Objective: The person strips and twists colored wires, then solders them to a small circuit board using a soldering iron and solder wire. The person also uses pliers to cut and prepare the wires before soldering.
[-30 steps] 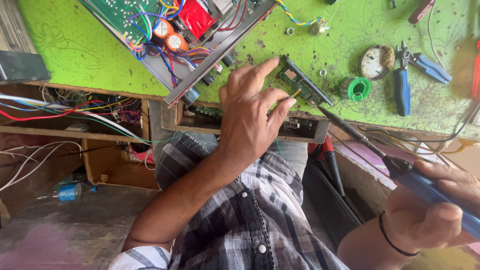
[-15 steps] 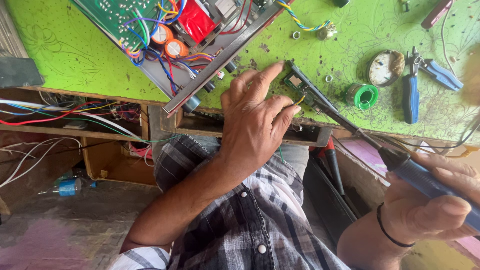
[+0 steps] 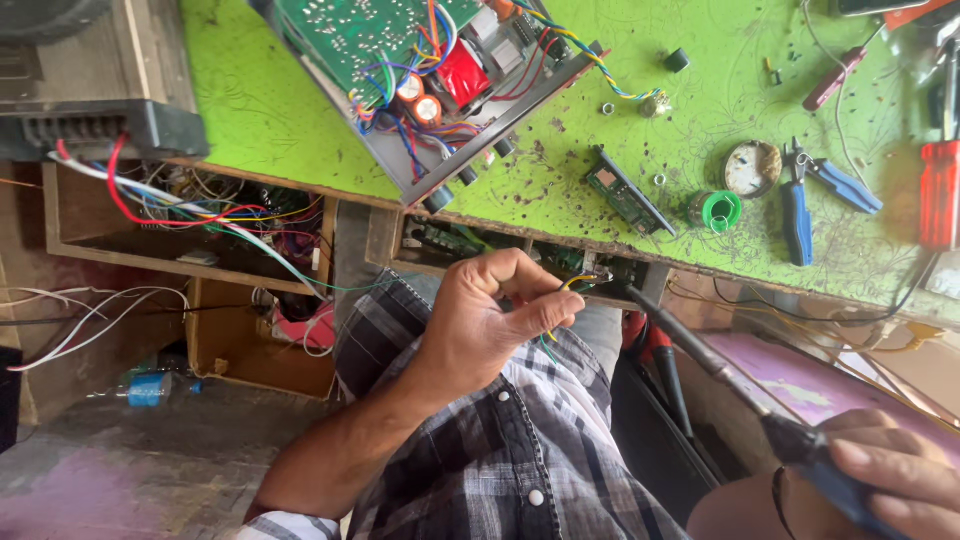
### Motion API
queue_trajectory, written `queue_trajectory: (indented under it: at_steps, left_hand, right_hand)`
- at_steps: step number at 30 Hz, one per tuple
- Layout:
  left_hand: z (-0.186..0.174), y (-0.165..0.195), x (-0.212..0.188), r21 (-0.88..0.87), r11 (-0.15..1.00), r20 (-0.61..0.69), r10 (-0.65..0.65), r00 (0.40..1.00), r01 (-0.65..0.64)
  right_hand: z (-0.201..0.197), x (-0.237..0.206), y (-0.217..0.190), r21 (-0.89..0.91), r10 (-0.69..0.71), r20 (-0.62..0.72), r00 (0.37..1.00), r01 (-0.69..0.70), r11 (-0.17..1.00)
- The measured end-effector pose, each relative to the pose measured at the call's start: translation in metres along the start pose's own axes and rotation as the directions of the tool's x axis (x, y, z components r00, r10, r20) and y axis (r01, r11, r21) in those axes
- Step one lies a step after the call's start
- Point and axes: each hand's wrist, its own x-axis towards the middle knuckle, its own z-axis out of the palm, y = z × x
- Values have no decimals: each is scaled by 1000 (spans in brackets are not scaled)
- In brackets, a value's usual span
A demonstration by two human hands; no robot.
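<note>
On the green workbench (image 3: 290,110) our open amplifier chassis (image 3: 430,90) lies with its wires exposed. Our right hand (image 3: 880,480) is closed on the soldering iron (image 3: 720,370). Our left hand (image 3: 490,320) pinches the thin wires (image 3: 572,285) at the iron's tip; we judge the joint not yet finished.

An open amplifier chassis (image 3: 440,90) lies on the workbench (image 3: 280,110), with pliers (image 3: 800,205) well to its right.

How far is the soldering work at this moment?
Done: the amplifier chassis lies open on the green bench. In hand: the left hand pinches thin wires, and the right hand brings the soldering iron tip to them. Left: the small circuit board lies unconnected.
</note>
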Motion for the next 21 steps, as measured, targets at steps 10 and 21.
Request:
queue_trajectory:
  at_steps: [10,21]
  left_hand:
    - [6,8,-23,201,975,-64,104,993,-90]
    - [8,7,-26,188,974,-24,135,991,-128]
  right_hand:
    - [113,76,-15,-268,-330,292,898,408,873]
    - [108,63,-5,-268,-390,206,897,435,859]
